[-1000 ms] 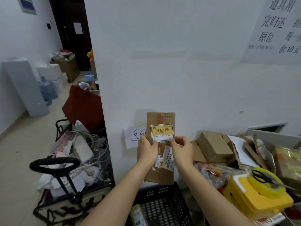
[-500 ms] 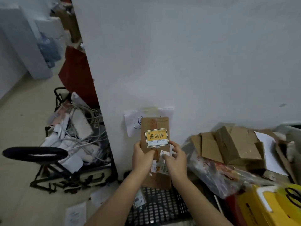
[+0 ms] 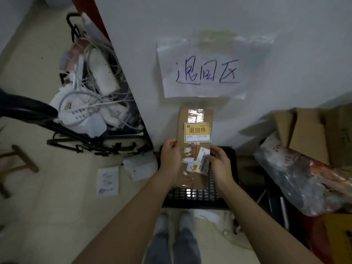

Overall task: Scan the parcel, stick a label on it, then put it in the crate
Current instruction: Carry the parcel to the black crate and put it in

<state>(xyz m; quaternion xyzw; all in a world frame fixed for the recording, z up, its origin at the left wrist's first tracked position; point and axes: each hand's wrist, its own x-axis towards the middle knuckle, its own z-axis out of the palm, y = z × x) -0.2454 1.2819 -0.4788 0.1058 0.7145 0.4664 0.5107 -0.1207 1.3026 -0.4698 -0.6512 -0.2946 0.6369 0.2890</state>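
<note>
I hold a flat brown cardboard parcel (image 3: 196, 115) upright with both hands, directly above a black plastic crate (image 3: 192, 197) on the floor by the wall. A yellow and white label (image 3: 197, 132) is stuck on its upper front; torn white sticker scraps sit lower down. My left hand (image 3: 170, 159) grips the parcel's left edge. My right hand (image 3: 220, 164) grips the right edge, thumb on a white barcode sticker (image 3: 202, 157). The parcel's lower end hides part of the crate's inside.
A handwritten paper sign (image 3: 203, 71) is taped to the white wall above the parcel. A black cart (image 3: 91, 138) full of cables and power strips stands left. Cardboard boxes (image 3: 308, 130) and a plastic bag (image 3: 304, 180) pile up on the right. Paper slips (image 3: 107, 181) lie on the floor.
My view has tilted down towards the floor. The parcel in both hands has come lower, now over the crate, and the wall sign above it is fully uncovered.
</note>
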